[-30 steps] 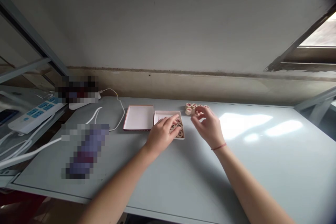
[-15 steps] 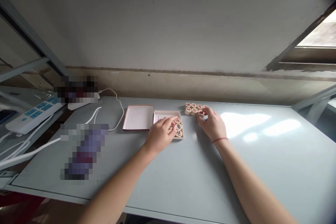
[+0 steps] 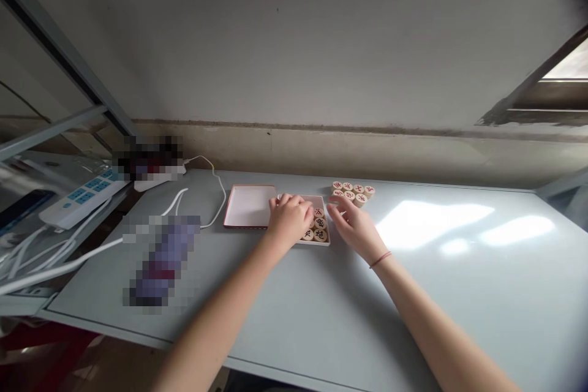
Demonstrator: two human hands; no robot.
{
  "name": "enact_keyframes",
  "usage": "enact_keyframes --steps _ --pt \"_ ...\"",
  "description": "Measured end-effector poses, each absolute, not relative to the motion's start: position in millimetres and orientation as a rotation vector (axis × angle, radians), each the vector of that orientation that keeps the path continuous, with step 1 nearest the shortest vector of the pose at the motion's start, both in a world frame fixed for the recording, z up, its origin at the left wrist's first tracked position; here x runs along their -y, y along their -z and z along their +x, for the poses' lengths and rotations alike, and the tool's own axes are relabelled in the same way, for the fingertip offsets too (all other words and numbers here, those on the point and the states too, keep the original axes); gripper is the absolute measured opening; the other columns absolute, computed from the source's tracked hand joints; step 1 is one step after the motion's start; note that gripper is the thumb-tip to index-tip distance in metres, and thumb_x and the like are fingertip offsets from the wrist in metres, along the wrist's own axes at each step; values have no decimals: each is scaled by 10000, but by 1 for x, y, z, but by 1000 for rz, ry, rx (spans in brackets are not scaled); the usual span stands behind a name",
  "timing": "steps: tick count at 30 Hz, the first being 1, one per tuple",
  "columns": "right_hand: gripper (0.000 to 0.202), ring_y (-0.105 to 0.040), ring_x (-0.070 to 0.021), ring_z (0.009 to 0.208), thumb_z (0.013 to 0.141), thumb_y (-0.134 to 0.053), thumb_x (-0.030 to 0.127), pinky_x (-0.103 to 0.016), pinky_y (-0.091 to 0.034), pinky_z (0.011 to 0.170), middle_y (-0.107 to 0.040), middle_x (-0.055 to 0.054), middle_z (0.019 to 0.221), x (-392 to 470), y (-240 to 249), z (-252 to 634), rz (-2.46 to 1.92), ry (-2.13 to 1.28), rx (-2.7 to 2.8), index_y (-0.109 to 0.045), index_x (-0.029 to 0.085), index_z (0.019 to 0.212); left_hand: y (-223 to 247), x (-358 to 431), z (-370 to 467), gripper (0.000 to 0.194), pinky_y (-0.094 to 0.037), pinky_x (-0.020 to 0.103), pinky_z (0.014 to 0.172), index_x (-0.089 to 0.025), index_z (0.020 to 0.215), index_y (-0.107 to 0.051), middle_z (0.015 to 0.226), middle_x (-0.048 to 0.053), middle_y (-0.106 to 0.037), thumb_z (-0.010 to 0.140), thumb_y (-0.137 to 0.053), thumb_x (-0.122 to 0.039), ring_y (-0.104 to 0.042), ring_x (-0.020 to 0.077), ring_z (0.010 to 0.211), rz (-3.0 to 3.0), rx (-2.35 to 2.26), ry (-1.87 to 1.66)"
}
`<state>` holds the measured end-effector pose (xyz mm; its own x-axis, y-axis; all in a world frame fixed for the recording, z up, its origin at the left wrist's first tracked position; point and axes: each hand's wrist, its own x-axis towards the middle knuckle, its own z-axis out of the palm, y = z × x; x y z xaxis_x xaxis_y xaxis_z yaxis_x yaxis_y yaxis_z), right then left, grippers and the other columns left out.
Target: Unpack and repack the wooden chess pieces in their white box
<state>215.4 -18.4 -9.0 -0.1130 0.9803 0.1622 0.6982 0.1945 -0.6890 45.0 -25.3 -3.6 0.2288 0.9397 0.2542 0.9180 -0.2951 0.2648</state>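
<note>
My left hand [image 3: 290,217] is closed over the left part of a shallow white box [image 3: 305,243], fingers curled down; whatever is under its fingertips is hidden. Round wooden Chinese chess pieces [image 3: 320,222] with black and red characters fill the box's right part. To the right of the box, my right hand [image 3: 356,229] has its thumb and forefinger apart, with nothing visible between them. Just beyond it, two rows of stacked chess pieces [image 3: 358,188] with red characters stand on the table. The red-edged box lid [image 3: 248,205] lies inside-up at the left of the box.
A blurred purple object [image 3: 168,260] lies on the grey table [image 3: 294,312] at the left. White cables [image 3: 92,260] run past it to a power strip [image 3: 85,193]. The wall [image 3: 312,153] closes off the table's back edge.
My right hand has left the stacked chess pieces and come left towards the box, its fingers opening. My left hand has curled further over the box. The view has shifted slightly.
</note>
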Motion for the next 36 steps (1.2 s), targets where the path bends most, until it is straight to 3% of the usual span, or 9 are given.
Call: enact_keyframes --steps 7,19,24,30,36 --pt "351 -626 -229 877 923 -312 432 -321 -456 729 -678 -75 1011 20 21 206 -1470 -651 1943 -597 233 972 1 21 53 366 -352 423 810 -218 864 -725 1027 83 -672 939 -402 -373 -505 265 1001 2402 -1845 -378" --pt "369 -619 -223 844 935 -278 401 -328 -466 730 -673 -90 967 21 20 204 -1474 -596 1846 -595 214 973 -1 23 61 199 -349 398 830 -223 857 -657 884 26 -722 894 -512 -355 -576 234 942 2239 -1831 -568" --pt "290 -599 -214 821 854 -440 308 -340 -468 732 -641 -98 1019 24 20 202 -1308 -329 1917 -534 200 1106 -9 29 59 115 -375 379 853 -243 898 -653 889 3 -724 868 -567 -314 -591 212 933 2140 -1814 -887" --pt "218 -584 -187 714 861 -487 318 -336 -464 720 -653 -60 853 30 16 198 -1224 -161 1935 -561 213 1036 -17 37 57 100 -464 324 846 -234 889 -648 914 -4 -720 868 -557 -270 -622 179 902 1926 -1566 -1096" --pt "214 -572 -160 676 817 -522 329 -303 -480 679 -639 -58 875 23 10 210 -1298 -130 1786 -593 206 978 -11 35 50 67 -533 286 807 -184 876 -598 917 44 -707 843 -586 -241 -661 153 867 1584 -1357 -1283"
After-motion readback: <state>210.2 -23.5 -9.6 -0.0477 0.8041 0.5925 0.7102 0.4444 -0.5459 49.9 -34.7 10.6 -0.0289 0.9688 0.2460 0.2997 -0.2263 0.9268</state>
